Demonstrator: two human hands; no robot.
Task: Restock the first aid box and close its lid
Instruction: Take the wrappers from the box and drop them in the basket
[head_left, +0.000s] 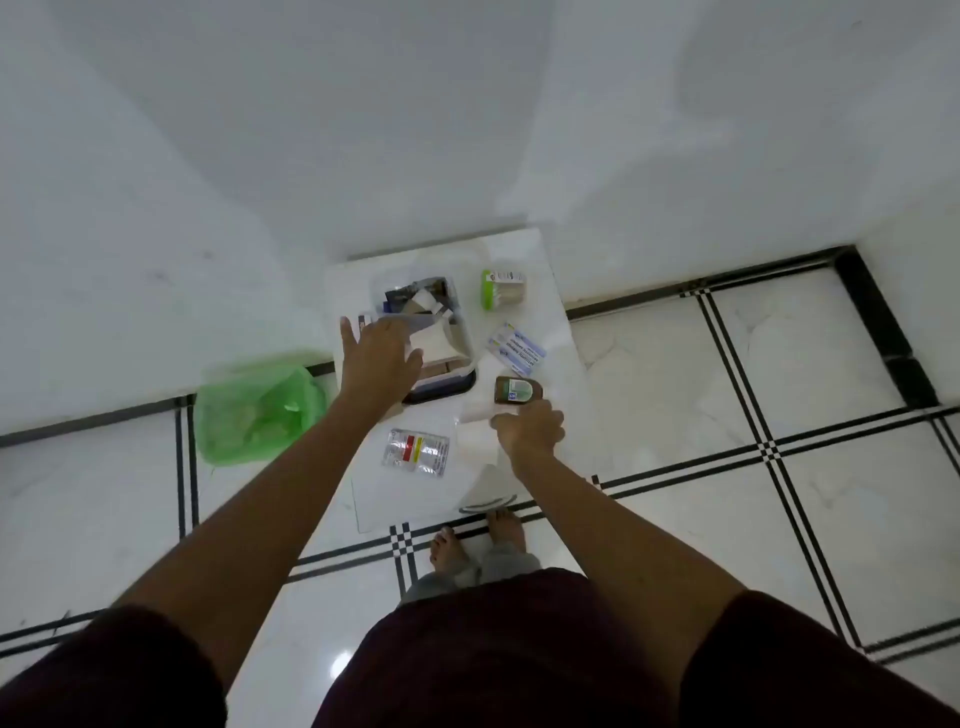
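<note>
The clear first aid box (465, 340) stands open on a small white table (566, 374), with packets and boxes inside. Its dark lid (441, 392) lies under the box's near edge. My left hand (376, 356) hovers over the box's left side, fingers spread, holding nothing that I can see. My right hand (530, 428) is closed on the cap end of a brown bottle (517, 391) lying on the table right of the box. A white roll (478, 413) lies beside that hand.
A green-capped container (501, 288) sits at the table's back right. White and blue packets (517, 353) lie right of the box, a clear pouch (415, 452) at the front. A green bag (257, 410) sits on the floor to the left. My bare feet (475, 545) stand at the table's front.
</note>
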